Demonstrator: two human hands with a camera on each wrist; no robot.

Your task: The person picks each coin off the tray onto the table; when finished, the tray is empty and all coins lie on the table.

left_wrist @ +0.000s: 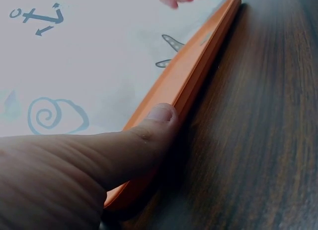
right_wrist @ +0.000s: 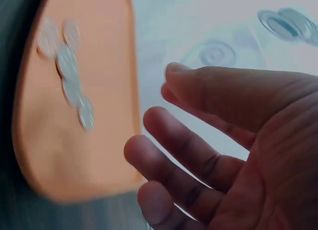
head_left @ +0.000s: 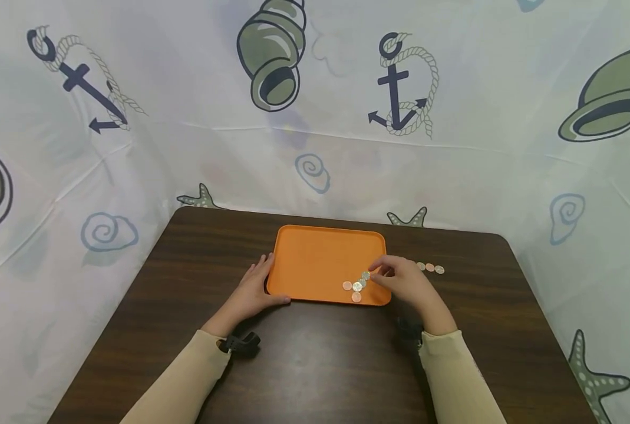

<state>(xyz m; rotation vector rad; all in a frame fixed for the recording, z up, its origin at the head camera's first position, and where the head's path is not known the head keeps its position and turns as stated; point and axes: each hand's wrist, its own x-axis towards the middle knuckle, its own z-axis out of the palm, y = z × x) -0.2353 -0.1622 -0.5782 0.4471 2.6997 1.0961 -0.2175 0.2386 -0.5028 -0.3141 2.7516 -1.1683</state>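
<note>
An orange tray (head_left: 320, 259) lies on the dark wooden table. My left hand (head_left: 253, 288) holds its near left corner, the thumb (left_wrist: 159, 115) over the near rim and the fingers along the left side. Several small coins (head_left: 357, 287) lie in the tray's near right part, silvery and copper-coloured, some overlapping. Above the tray's right edge hovers my right hand (head_left: 399, 280), beside the silvery coin (head_left: 366, 275) farthest from the near rim. In the right wrist view its thumb and index fingertip are close together, the other fingers loosely bent. No coin shows between them.
To the right of the tray, a short row of coins (head_left: 429, 267) lies on the table (head_left: 315, 365). A white cloth (head_left: 346, 159) printed with anchors and shells hangs behind and beside the table.
</note>
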